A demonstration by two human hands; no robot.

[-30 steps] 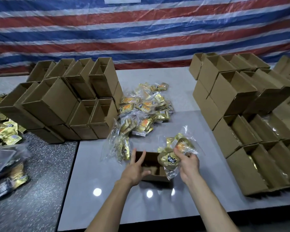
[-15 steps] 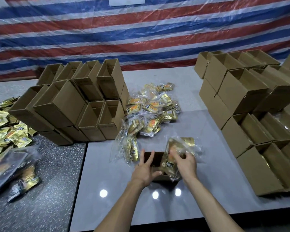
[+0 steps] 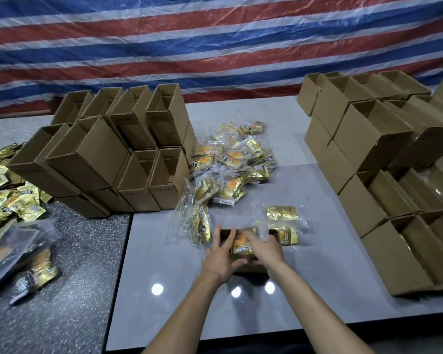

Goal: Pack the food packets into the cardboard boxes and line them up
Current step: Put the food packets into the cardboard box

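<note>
We note the right grip (image 3: 265, 251) curled over a gold-and-orange food packet (image 3: 242, 245), which sits in the mouth of the open cardboard box (image 3: 251, 270). The left grip (image 3: 219, 256) clasps the box's left end. The box sits on the grey tabletop (image 3: 317, 277). The packet's label print is too blurred for us to read. Loose packets (image 3: 230, 169) are heaped just behind.
</note>
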